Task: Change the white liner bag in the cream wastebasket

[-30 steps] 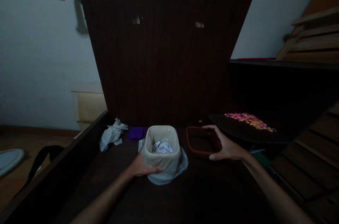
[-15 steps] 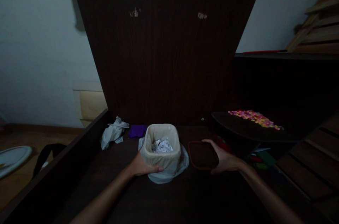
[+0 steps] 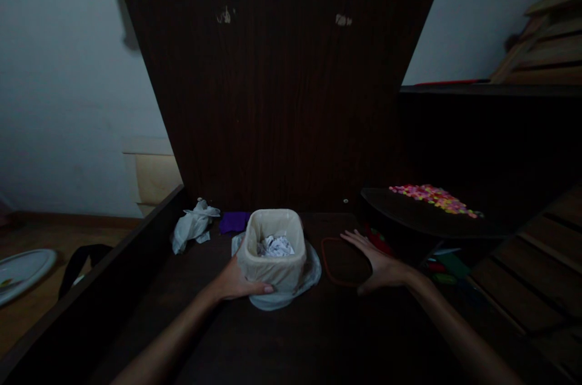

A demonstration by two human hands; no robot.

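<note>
A small beige bin (image 3: pixel 273 251) lined with a white bag stands on the dark wooden surface (image 3: pixel 318 336), with crumpled paper (image 3: pixel 275 246) inside. My left hand (image 3: pixel 236 281) wraps around its near left side. A dark, red-rimmed lid (image 3: pixel 342 261) lies flat just right of the bin. My right hand (image 3: pixel 379 264) rests at the lid's right edge, fingers stretched out flat and holding nothing.
A crumpled white bag (image 3: pixel 193 224) and a purple item (image 3: pixel 233 222) lie behind the bin to the left. A dark round tray (image 3: pixel 422 218) with several colourful small pieces (image 3: pixel 434 197) sits at right. A tall dark panel (image 3: pixel 282 82) rises behind. Wooden slats (image 3: pixel 541 276) lie at far right.
My right hand lowered the red-rimmed lid from a tilted hold onto the surface, then released it and flattened out. My left hand stayed on the bin.
</note>
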